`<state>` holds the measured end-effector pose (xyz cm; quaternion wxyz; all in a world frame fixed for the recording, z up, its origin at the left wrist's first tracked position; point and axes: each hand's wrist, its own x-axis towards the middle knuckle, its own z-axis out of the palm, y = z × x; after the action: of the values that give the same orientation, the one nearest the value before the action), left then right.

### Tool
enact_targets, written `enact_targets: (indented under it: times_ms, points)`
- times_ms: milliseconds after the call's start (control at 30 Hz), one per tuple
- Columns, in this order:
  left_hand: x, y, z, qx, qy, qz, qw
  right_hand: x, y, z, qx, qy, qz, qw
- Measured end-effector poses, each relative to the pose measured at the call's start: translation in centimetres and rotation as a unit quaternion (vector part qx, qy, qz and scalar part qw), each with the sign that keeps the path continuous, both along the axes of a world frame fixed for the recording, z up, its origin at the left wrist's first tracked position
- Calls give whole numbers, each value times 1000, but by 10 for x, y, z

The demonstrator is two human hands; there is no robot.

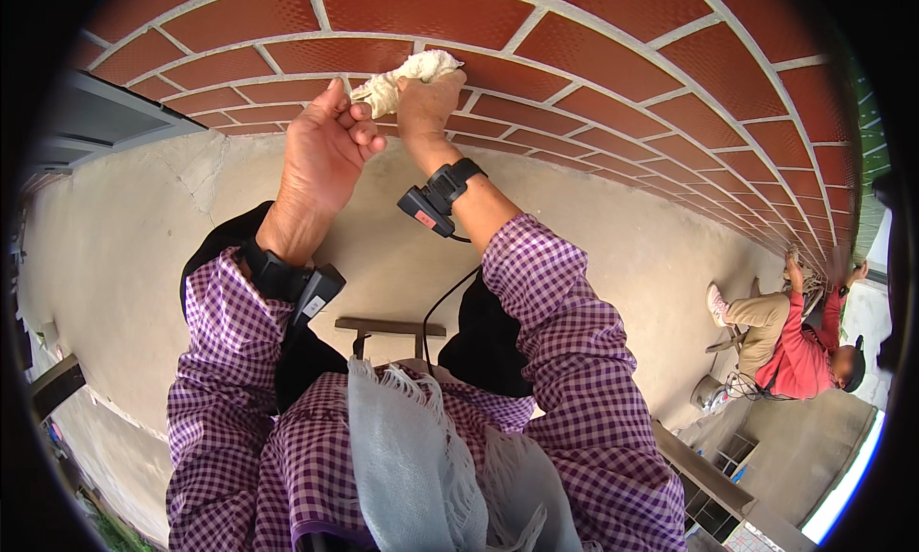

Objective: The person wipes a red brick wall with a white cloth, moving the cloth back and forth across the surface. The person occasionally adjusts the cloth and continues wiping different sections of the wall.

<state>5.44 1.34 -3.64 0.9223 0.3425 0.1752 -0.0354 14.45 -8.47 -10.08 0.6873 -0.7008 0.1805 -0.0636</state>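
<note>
A crumpled cream cloth (423,65) is bunched in my right hand (434,103), against the red tiled wall (423,13) with pale joints. My left hand (327,146) is raised just to the left of the cloth, palm turned up, fingers loosely curled and apart. Its fingertips come close to the cloth's lower end; whether they touch it I cannot tell. Each wrist bears a black strap with a small black device, and a thin cable runs from the right one. Checked purple sleeves cover my forearms.
Below the wall lies a concrete floor (610,286). A wooden stool or frame (391,327) shows between my knees. At the far right, another person (786,344) in red sits by the wall, near a metal container (707,392). A grey-framed door or window (115,117) is at left.
</note>
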Motion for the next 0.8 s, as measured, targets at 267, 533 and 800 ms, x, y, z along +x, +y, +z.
enact_targets:
  times_ms: [267, 533, 800]
  points:
    - [1, 1, 6, 20, -8, 10, 1000, 0, -5, 3, 117, 10, 109, 987]
    - [2, 0, 5, -2, -25, 1, 1000, 17, -83, -43, 28, 23, 82, 996]
    - [2, -3, 0, 14, -29, -12, 999, 40, -247, -94, -220, 192, -127, 948]
